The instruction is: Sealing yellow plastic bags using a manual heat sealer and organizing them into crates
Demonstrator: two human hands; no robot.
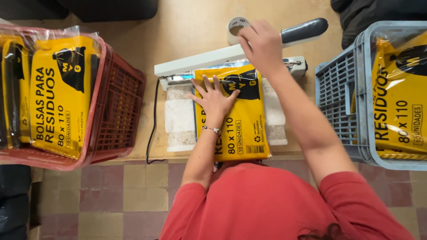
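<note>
The left hand (215,98) is lying flat with its fingers spread on a yellow packet of bags (235,120), pinning it down on the tabletop (191,35). The packet is sitting with its top edge tucked under the arm of a white heat sealer (200,62), its lower end reaching the near edge of the tabletop. The right hand (262,44) is curled over the sealer's arm, close to the dark handle (304,30), and is pressing on it.

The packet is looking soft and floppy, a flat stack of folded film in a clear, glossy wrapper that is probably slippery; it is likely light, and bending rather than breaking. A flat palm on the middle is holding it best, or a pinch along the side edges, away from the hot bar.

A red crate (115,102) of the same yellow packets is standing on the left, a grey crate (338,98) of them on the right. A roll of tape (235,26) is lying behind the sealer.
</note>
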